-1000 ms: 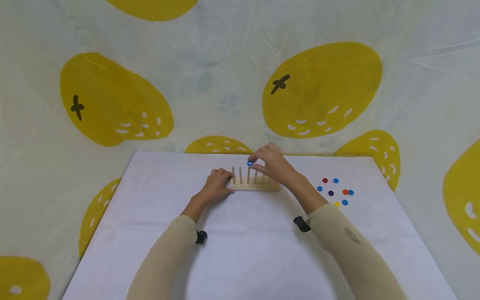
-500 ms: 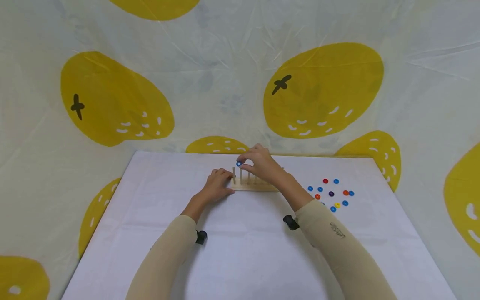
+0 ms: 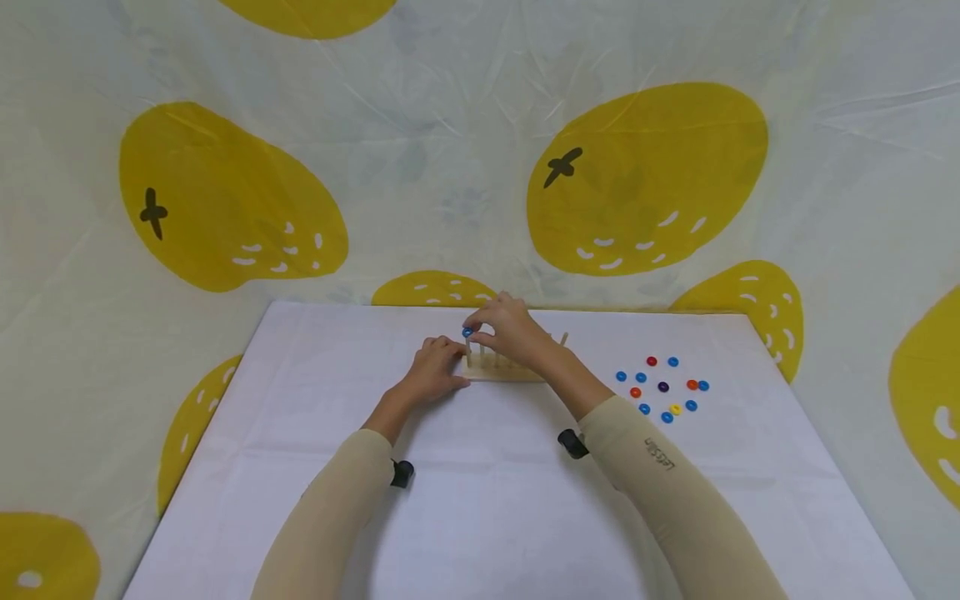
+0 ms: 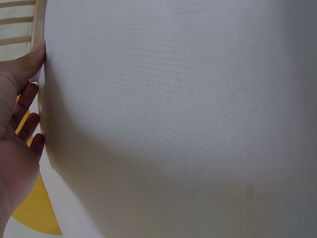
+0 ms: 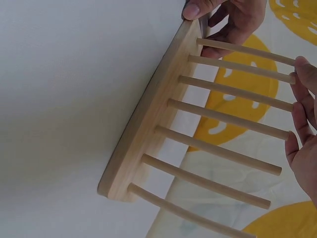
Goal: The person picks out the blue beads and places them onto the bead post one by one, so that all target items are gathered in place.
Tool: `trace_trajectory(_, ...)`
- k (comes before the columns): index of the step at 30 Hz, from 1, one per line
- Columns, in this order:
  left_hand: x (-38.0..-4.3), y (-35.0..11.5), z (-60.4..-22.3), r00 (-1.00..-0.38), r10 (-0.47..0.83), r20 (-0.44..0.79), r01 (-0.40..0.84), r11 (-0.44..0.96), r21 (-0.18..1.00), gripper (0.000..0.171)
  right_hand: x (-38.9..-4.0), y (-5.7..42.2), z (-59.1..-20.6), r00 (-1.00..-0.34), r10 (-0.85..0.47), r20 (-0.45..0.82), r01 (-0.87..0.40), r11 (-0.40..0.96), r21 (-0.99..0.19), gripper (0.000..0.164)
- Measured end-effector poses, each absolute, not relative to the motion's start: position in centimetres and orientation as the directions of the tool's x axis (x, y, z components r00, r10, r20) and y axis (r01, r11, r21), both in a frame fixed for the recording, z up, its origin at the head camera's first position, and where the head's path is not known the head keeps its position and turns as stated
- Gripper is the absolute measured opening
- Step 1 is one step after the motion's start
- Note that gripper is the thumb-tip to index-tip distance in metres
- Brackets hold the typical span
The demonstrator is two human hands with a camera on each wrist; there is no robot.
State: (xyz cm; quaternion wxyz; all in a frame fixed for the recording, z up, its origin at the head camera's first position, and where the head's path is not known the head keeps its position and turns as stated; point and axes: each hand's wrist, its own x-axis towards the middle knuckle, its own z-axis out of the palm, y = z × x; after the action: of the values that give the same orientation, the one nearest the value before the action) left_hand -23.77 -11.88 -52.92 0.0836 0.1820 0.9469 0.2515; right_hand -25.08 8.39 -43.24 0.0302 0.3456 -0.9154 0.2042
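A wooden peg rack (image 3: 502,375), a long base with a row of upright pegs, stands on the white-covered table. My left hand (image 3: 433,369) grips its left end, thumb on the near side of the base (image 5: 157,99) and fingers behind. Between thumb and index finger, my right hand (image 3: 512,330) pinches a small blue ring (image 3: 467,332) right at the top of the leftmost peg (image 3: 468,353). In the right wrist view the right fingers (image 5: 302,119) hide that ring, and the pegs there are bare. The left wrist view has the left hand (image 4: 20,74) at the rack's end.
To the right of the rack lie several loose rings: blue, red, orange, yellow, and a dark purple ring (image 3: 663,387). Behind the table (image 3: 480,500) hangs a pale cloth printed with large yellow fruit (image 3: 647,179).
My right hand has moved left along the peg tops with the blue ring, from the third peg past the second to the leftmost, and dipped slightly. The left hand has stayed put.
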Motion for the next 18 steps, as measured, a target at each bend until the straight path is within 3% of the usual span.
trace_trajectory(18, -23.6, -11.9, -53.2, -0.923, 0.380, -0.052, 0.299, 0.798, 0.524, 0.054, -25.1, 8.2, -44.4, -0.797, -0.582, 0.161, -0.597, 0.718, -0.359, 0.017)
